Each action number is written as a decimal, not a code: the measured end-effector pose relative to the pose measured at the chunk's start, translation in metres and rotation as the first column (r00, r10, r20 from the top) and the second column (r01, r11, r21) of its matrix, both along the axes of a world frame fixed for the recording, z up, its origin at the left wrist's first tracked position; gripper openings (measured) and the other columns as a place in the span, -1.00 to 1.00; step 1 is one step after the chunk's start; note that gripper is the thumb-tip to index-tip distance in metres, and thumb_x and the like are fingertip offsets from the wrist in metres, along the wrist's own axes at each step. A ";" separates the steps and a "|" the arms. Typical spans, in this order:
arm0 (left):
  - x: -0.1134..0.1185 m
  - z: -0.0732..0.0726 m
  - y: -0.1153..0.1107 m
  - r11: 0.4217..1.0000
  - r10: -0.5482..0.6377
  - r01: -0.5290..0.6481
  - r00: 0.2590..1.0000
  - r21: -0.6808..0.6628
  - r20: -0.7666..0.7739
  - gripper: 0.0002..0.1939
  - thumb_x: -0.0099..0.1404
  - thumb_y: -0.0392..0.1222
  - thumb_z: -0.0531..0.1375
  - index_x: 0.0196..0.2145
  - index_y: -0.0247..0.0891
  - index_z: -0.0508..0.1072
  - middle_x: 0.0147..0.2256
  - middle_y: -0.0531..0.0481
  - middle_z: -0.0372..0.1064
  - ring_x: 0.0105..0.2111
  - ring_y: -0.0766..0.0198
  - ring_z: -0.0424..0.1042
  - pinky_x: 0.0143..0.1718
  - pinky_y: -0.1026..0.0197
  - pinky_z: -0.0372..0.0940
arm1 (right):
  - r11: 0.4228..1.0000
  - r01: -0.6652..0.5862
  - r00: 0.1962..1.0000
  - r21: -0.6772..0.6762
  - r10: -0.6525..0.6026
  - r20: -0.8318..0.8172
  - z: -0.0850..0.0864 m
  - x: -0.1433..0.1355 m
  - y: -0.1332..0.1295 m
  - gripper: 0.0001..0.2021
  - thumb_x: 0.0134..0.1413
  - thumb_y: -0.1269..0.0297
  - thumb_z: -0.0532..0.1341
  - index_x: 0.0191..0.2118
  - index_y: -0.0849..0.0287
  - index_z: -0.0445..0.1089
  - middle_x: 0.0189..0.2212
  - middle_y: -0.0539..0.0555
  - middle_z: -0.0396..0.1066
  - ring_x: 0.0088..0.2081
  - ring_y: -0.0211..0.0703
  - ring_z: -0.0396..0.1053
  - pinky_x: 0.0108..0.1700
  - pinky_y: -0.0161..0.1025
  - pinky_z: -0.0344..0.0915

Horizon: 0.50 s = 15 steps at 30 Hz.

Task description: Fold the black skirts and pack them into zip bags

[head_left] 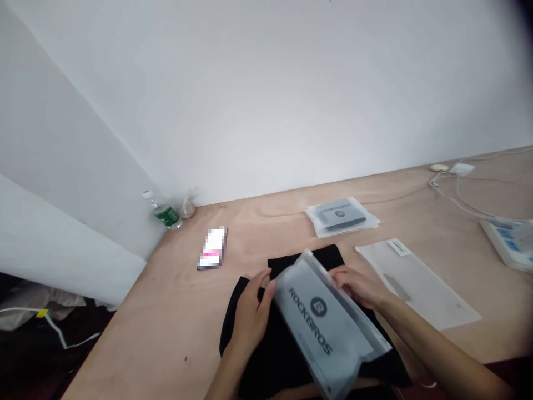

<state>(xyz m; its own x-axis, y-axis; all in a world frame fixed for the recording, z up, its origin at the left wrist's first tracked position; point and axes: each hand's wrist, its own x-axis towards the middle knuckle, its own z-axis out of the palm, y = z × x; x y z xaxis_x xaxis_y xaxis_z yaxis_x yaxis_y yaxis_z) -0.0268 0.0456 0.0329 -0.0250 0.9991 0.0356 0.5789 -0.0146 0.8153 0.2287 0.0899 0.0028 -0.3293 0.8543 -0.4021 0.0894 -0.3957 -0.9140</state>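
A frosted plastic pouch printed ROCKBROS lies tilted over black fabric at the table's front. At the pouch's upper right edge my right hand is closed, its fingertips on the pouch's zip opening. My left hand is at the pouch's left edge, thumb and fingers apart, over the black fabric; whether it touches the pouch is hard to tell. To the right lies a flat frosted bag with a white label. Behind is another ROCKBROS pouch with something dark inside.
A phone lies on the wooden table at the left. Near the wall are a green-labelled bottle and a small crumpled bag. White cables and a white-and-blue power strip occupy the right side.
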 end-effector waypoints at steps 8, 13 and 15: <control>0.033 -0.002 0.027 0.980 -0.187 0.189 0.982 -0.066 0.035 -0.65 0.29 -0.02 -0.07 -0.49 -0.25 0.34 -0.52 0.07 0.29 -0.47 0.28 0.28 -0.44 0.28 0.13 | 0.973 -0.221 0.975 0.070 0.220 0.016 0.012 -0.030 -0.011 -0.84 -0.14 0.23 0.14 -0.59 0.18 0.22 -0.65 -0.11 0.12 -0.62 -0.38 0.08 -0.60 -0.41 -0.02; 0.037 -0.001 0.023 0.978 -0.194 0.198 0.980 -0.074 0.048 -0.68 0.28 -0.04 -0.06 -0.54 -0.23 0.23 -0.54 0.12 0.20 -0.50 0.32 0.20 -0.46 0.29 0.05 | 0.946 -0.163 0.987 0.280 0.156 0.047 0.028 -0.050 0.000 -0.73 0.08 0.05 0.03 -0.43 0.14 0.24 -0.49 -0.06 0.22 -0.49 -0.30 0.16 -0.47 -0.36 0.08; 0.038 0.001 0.022 0.979 -0.185 0.190 0.981 -0.078 0.058 -0.69 0.27 -0.04 -0.05 -0.55 -0.22 0.22 -0.56 0.12 0.18 -0.51 0.32 0.18 -0.47 0.29 0.03 | 0.921 -0.167 0.986 0.351 0.150 0.073 0.029 -0.057 0.006 -0.75 0.06 0.09 0.07 -0.49 0.15 0.23 -0.51 -0.06 0.19 -0.45 -0.29 0.14 -0.42 -0.34 0.08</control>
